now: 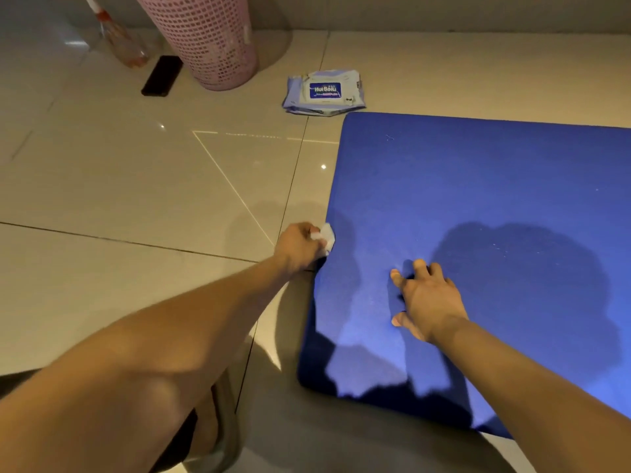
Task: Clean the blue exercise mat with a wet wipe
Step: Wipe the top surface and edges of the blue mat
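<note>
While the left hand [300, 249] grips a wet wipe [326, 235] at the blue mat [478, 172] edge, the right hand [426, 298] rests flat just beside it, fingers spread.

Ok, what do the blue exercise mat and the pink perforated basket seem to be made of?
Blue exercise mat: probably foam, matte, with a thick rounded edge. Pink perforated basket: likely moulded plastic, given its regular grid of holes.

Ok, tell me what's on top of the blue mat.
The right hand rests on the mat; the left hand holds a white wipe at its left edge. The surface beneath both is covered.
</note>
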Action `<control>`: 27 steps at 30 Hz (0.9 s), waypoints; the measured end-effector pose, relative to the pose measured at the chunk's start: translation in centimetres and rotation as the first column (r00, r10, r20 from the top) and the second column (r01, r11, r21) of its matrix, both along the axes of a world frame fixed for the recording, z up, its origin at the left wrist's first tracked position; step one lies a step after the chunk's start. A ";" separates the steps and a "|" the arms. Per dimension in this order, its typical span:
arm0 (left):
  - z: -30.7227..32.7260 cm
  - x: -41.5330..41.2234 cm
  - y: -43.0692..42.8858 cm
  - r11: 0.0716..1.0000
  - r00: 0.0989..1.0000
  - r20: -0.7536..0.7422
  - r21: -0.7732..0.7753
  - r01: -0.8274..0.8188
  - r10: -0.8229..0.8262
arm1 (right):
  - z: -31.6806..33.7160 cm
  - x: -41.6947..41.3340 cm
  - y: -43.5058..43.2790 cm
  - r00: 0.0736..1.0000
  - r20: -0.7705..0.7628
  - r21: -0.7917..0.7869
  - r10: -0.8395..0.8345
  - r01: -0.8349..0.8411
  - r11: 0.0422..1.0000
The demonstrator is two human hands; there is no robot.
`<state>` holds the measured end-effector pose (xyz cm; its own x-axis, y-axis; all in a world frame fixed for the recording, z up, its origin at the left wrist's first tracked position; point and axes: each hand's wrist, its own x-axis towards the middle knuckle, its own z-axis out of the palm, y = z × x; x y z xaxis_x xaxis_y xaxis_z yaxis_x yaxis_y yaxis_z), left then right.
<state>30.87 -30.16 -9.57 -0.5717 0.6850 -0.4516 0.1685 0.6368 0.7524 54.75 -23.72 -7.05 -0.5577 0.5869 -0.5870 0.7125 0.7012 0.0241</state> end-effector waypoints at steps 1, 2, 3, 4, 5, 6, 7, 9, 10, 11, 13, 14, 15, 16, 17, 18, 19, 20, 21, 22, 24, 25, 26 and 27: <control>-0.3 0.5 -1.9 1.000 1.000 -0.019 -0.011 0.022 -0.022 | 0.0 0.0 0.0 1.000 -0.002 -0.009 -0.010 0.010 1.000; -0.4 0.9 -3.5 0.999 0.999 -0.027 -0.034 0.035 -0.036 | 0.1 -0.1 -0.1 1.000 -0.007 -0.014 -0.019 0.019 1.000; -0.5 1.2 -4.7 0.999 1.000 -0.012 -0.048 0.025 -0.026 | 0.1 -0.1 -0.1 1.000 -0.011 -0.016 -0.025 0.025 1.000; -0.4 1.6 -5.2 0.999 1.000 0.000 -0.038 0.009 -0.009 | 0.2 -0.1 -0.2 1.000 -0.015 -0.018 -0.028 0.027 0.999; -0.5 1.6 -5.0 0.999 1.000 -0.005 -0.032 -0.029 0.029 | 0.2 -0.1 -0.2 0.999 -0.018 -0.019 -0.027 0.026 0.999; -0.4 1.6 -4.1 0.997 0.997 -0.021 -0.019 -0.069 0.068 | 0.2 -0.1 -0.2 0.999 -0.020 -0.019 -0.026 0.026 0.999; -0.1 1.5 -2.6 0.995 0.994 -0.040 0.006 -0.104 0.104 | 0.1 0.0 -0.2 0.999 -0.019 -0.018 -0.028 0.028 0.999; 0.3 0.9 1.1 0.990 0.984 -0.113 0.040 -0.133 0.137 | 0.0 -0.1 -0.1 0.999 -0.018 -0.011 -0.030 0.030 1.000; 0.4 0.3 2.9 0.988 0.980 -0.133 0.060 -0.141 0.148 | -0.1 -0.2 -0.1 0.999 -0.020 -0.006 -0.030 0.030 1.000; 0.5 -0.3 4.5 0.987 0.976 -0.153 0.080 -0.142 0.153 | -0.3 -0.4 0.0 0.999 -0.021 -0.002 -0.030 0.030 1.000; 0.1 -1.2 7.0 0.992 0.970 -0.212 0.067 -0.104 0.116 | -0.5 -0.4 0.0 1.000 -0.016 0.005 -0.025 0.025 1.000; -0.2 -1.6 7.7 0.998 0.970 -0.235 0.023 -0.062 0.066 | -0.6 -0.3 0.0 1.000 -0.014 0.008 -0.020 0.020 1.000; -0.7 -1.9 7.9 0.999 0.967 -0.250 -0.012 -0.044 0.039 | -0.7 -0.1 0.0 1.000 -0.016 0.011 -0.016 0.016 1.000; -0.8 -1.9 7.7 0.998 0.965 -0.258 -0.032 -0.047 0.038 | -0.8 0.0 0.1 1.000 -0.019 0.012 -0.013 0.013 1.000; -0.8 -1.7 7.0 0.998 0.966 -0.255 -0.032 -0.050 0.040 | -0.9 0.2 0.1 1.000 -0.023 0.012 -0.012 0.013 1.000; -0.8 -1.3 5.8 0.998 0.969 -0.245 -0.039 -0.054 0.043 | -0.9 0.2 0.2 1.000 -0.028 0.012 -0.013 0.013 1.000; -0.8 -0.8 4.3 0.997 0.969 -0.244 -0.040 -0.060 0.048 | -0.9 0.3 0.1 0.999 -0.036 0.014 -0.014 0.014 1.000; -0.5 0.0 2.4 0.998 0.968 -0.247 -0.046 -0.049 0.037 | -0.9 0.3 0.1 0.999 -0.044 0.020 -0.014 0.015 1.000; -0.6 0.6 0.6 0.998 0.964 -0.265 -0.059 -0.015 -0.001 | -0.9 0.2 0.0 0.998 -0.054 0.027 -0.014 0.015 1.000; -0.5 1.3 -1.1 0.996 0.960 -0.276 -0.085 0.031 -0.053 | -0.9 0.2 -0.1 0.998 -0.064 0.030 -0.017 0.019 0.999; -0.1 2.0 -2.9 0.989 0.954 -0.276 -0.118 0.088 -0.118 | -1.0 0.2 -0.2 0.997 -0.074 0.030 -0.028 0.030 0.999; -0.2 1.7 -2.7 0.989 0.957 -0.267 -0.121 0.084 -0.114 | -1.0 0.2 -0.3 0.997 -0.076 0.030 -0.030 0.033 0.999; 0.0 1.5 -2.0 0.992 0.966 -0.243 -0.108 0.065 -0.090 | -1.0 0.2 -0.3 0.997 -0.076 0.031 -0.032 0.035 0.999; 0.0 1.0 -0.6 0.996 0.973 -0.225 -0.085 0.027 -0.045 | -1.1 0.2 -0.3 0.996 -0.076 0.030 -0.034 0.037 0.999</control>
<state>31.86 -30.80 -9.56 -0.6409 0.6735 -0.3683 0.3525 0.6844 0.6382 54.96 -24.02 -8.13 -0.5783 0.6244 -0.5250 0.7376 0.6752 -0.0094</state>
